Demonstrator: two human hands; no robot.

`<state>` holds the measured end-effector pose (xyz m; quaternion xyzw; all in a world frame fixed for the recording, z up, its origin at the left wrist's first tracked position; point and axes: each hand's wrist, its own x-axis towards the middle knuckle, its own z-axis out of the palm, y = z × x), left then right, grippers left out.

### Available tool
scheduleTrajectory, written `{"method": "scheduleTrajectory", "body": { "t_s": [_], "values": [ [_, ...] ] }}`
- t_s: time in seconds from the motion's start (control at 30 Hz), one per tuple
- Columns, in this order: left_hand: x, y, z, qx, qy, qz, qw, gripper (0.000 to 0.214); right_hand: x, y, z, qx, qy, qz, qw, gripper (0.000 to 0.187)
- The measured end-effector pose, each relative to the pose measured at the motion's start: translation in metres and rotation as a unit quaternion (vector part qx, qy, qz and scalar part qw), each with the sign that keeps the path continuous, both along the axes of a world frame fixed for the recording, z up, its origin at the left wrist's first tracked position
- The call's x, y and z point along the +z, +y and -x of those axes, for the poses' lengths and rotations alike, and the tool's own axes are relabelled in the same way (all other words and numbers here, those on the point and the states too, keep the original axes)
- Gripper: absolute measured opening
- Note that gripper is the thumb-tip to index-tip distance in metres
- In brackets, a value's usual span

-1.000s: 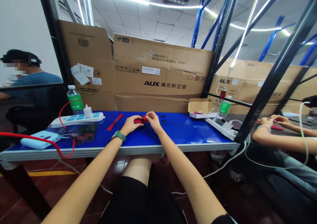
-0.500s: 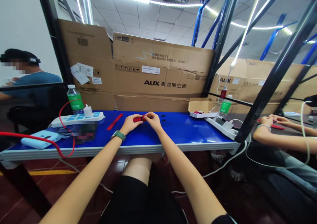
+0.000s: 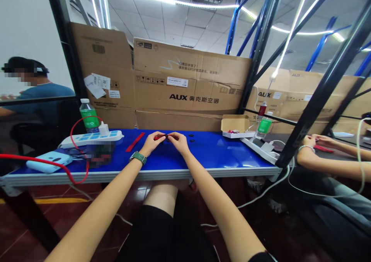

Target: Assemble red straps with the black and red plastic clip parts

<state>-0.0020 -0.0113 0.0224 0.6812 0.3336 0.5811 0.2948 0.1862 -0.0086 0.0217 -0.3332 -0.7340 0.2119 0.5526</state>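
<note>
Over the middle of the blue table, my left hand and my right hand meet with fingers pinched. Between them they hold a small red strap piece, mostly hidden by the fingers. A second flat red strap lies on the table to the left of my left hand. Two small black rings lie just right of my right hand. A green watch is on my left wrist.
A white power strip, a green bottle, a red cable and a light blue power bank sit at left. A small open cardboard box and another power strip sit at right. Cardboard cartons wall the back. Other people work on both sides.
My hands have drawn closer together around the red strap piece, covering more of it. The view shifted slightly.
</note>
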Motion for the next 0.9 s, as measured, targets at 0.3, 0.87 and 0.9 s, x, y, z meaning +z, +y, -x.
{"method": "scheduleTrajectory", "body": {
  "t_s": [0.3, 0.87, 0.9],
  "values": [
    [0.003, -0.004, -0.001, -0.012, 0.001, 0.009, 1.000, 0.049, 0.005, -0.008, 0.001, -0.063, -0.077, -0.076, 0.992, 0.020],
    [0.004, -0.002, 0.001, 0.008, 0.004, -0.022, 1.000, 0.047, 0.007, -0.014, 0.012, -0.075, -0.048, -0.041, 0.995, 0.012],
    [0.004, -0.002, 0.001, 0.005, 0.001, -0.021, 1.000, 0.047, 0.007, -0.013, 0.012, -0.072, -0.036, -0.041, 0.996, 0.011]
  ]
}}
